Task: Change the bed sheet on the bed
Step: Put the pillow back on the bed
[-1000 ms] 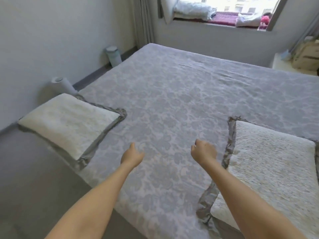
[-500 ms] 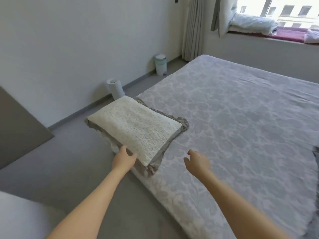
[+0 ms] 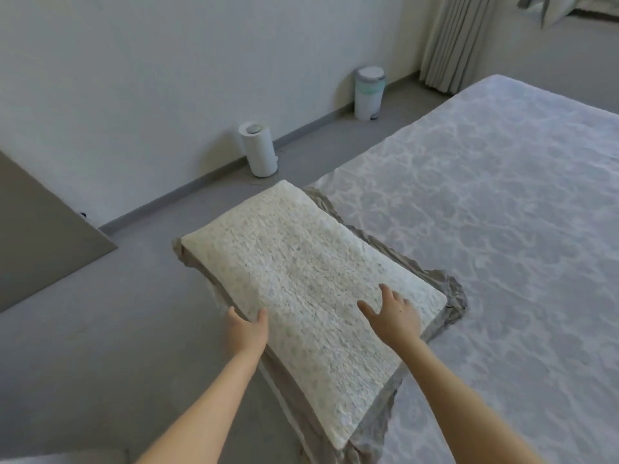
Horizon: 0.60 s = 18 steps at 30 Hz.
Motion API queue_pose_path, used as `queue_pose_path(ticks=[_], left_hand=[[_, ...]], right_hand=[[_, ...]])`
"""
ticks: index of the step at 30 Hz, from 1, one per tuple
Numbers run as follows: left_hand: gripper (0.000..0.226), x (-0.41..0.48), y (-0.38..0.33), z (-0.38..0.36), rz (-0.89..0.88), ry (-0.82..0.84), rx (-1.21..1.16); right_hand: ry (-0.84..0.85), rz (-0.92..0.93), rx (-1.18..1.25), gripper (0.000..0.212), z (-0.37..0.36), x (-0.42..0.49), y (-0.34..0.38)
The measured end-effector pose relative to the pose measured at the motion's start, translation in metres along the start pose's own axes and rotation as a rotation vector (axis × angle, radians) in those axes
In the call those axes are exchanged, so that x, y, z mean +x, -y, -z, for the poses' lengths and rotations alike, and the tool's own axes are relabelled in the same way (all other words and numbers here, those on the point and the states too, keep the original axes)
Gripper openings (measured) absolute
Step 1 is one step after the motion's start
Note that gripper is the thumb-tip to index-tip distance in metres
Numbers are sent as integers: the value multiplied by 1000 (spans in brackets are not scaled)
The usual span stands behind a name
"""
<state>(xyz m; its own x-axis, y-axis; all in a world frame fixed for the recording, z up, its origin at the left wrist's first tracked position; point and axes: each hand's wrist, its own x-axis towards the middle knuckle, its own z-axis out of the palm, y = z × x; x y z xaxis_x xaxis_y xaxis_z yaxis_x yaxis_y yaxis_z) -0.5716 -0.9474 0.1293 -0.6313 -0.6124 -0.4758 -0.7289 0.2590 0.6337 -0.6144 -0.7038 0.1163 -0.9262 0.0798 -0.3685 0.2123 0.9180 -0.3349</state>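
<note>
On bed [image 3: 502, 229] edge, cream pillow [image 3: 301, 279], grey floor [image 3: 100, 329], bin [image 3: 368, 92] by wall [image 3: 134, 78]

A cream pillow [image 3: 311, 279] lies on the patterned grey bed sheet [image 3: 502, 229], at its left edge.
</note>
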Motion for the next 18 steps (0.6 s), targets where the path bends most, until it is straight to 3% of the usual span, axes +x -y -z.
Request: queue_pose_path(ticks=[7,11,15,18], left_hand=[[94,136,-1,-65,206,-61,-101],[100,176,-5,-83,287,-37,-164],[102,180,-13,-85,314,-36,-188],[99,174,-25,-78,264,-61,-171]], right_hand=[[-36,-42,-87,85,-52,169,9],[48,-64,-108,93,-72,224,16],[-37,-64,-123,82,-75,221,26],[-150,-75,-112,59,-61,202,52]])
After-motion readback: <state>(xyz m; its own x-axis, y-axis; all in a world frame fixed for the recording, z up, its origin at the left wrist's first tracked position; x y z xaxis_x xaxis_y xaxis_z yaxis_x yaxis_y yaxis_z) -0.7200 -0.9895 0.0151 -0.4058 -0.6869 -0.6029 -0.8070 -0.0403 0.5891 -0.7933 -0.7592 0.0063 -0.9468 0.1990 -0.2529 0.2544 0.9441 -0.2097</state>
